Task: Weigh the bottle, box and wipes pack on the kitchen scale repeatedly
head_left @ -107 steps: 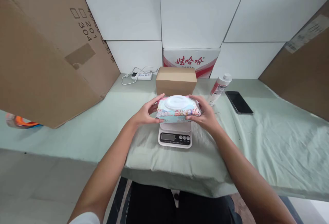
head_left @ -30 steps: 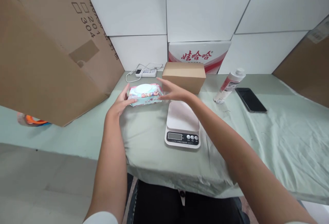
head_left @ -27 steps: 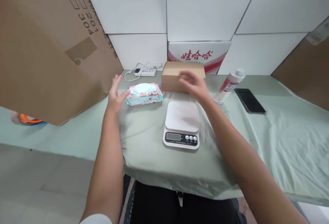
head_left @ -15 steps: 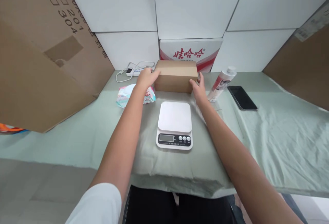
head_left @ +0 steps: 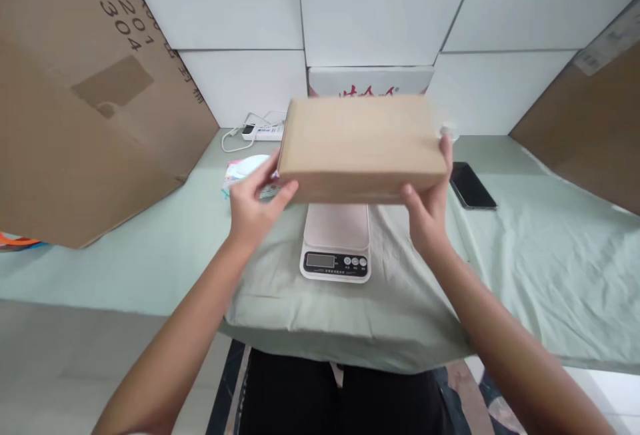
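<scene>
A plain brown cardboard box (head_left: 363,135) is held up between my two hands, above the table. My left hand (head_left: 257,202) grips its left end, thumb on the near side. At the right end, my right hand (head_left: 430,202) holds the box with the thumb on the near face and fingers along the side. Below and nearer to me lies a white kitchen scale (head_left: 336,242), its rear part hidden by the box. The scale's display looks blank.
A wipes packet (head_left: 245,167) and a white power strip with a cable (head_left: 265,132) lie behind my left hand. A bottle cap (head_left: 449,130) shows behind the box, and a phone (head_left: 473,186) lies right. Large cardboard sheets (head_left: 100,122) flank the green-clothed table (head_left: 150,255).
Both hands have lifted the cardboard box off the table from the back and brought it up and closer. It now covers most of the bottle and the printed carton behind.
</scene>
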Demonstrator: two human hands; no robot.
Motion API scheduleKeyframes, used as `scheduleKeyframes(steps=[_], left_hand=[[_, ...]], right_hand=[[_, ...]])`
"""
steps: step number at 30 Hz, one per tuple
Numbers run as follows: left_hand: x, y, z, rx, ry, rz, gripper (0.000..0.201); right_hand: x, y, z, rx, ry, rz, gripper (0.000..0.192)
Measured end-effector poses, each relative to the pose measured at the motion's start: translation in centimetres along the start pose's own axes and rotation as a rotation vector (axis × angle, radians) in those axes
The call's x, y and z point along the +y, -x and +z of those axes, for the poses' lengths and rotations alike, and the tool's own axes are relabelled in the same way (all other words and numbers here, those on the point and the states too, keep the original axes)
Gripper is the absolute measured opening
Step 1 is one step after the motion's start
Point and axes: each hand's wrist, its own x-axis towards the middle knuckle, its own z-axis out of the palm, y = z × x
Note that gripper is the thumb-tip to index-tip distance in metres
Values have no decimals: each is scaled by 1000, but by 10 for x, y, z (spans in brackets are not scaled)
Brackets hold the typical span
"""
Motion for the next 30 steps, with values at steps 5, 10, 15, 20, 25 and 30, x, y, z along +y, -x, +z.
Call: scheduleKeyframes(steps=[5,10,15,20,25,30], left_hand=[[-14,71,-14,26,-56,-137,63],[-17,77,-10,54,-72,-161,59],[-22,74,-7,54,-65,-168,61],[-27,76,-17,121,29,-63,73],[-26,79,-24,180,69,-124,63],[-27,79,-19,100,71,-220,64]], right_hand=[[9,63,4,-43,8,36,94],[13,71,10,-51,20,68,93],[11,68,10,-30,105,34,91],[15,61,-2,165,94,17,82],[17,55,-11,236,52,47,77],[19,64,-5,86,15,51,79]])
